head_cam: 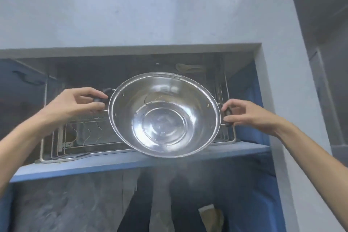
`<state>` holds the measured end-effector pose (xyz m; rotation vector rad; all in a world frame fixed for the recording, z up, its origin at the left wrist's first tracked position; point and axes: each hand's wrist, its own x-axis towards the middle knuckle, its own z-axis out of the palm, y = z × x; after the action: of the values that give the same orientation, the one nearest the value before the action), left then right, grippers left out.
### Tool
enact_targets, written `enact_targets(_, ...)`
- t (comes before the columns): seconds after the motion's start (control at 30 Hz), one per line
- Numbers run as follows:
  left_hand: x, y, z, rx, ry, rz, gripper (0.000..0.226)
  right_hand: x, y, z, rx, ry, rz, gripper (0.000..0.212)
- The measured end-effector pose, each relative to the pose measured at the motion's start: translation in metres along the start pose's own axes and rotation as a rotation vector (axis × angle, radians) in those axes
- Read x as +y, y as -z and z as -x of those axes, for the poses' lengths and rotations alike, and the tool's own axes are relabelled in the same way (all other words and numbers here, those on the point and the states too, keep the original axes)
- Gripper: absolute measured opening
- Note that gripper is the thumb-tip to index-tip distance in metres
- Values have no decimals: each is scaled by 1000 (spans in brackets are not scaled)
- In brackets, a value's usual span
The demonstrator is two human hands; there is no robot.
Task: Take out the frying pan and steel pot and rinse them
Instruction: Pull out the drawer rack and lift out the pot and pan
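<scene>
A wide, shiny steel pot (pixel 163 115) with two dark side handles is tilted so its empty inside faces me, in front of a wall shelf. My left hand (pixel 75 102) pinches the left handle between thumb and fingers. My right hand (pixel 244 114) pinches the right handle the same way. The pot's lower rim hangs just over the shelf's front edge. No frying pan shows in this view.
A metal wire dish rack (pixel 84 137) sits in the recess behind the pot, on a blue shelf (pixel 113 164). A pale spoon (pixel 188 68) lies at the back. Grey wall rises above; a dark compartment with bags lies below the shelf.
</scene>
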<state>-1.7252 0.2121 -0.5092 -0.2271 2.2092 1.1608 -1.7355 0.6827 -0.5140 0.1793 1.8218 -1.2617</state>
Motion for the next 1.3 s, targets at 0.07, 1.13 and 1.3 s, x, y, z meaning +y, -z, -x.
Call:
enact_targets(0.07, 13, 23, 26, 1, -4, -31, 58, -33, 2, 27, -4, 43, 67, 16)
enact_targets(1.13, -19, 285, -95, 709, -89, -46, 32, -340, -83, -244, 353, 618, 70, 18)
enact_targets(1.3, -40, 220, -43, 1177, -297, -85, 15, -271, -108, -188, 718, 923, 89, 16)
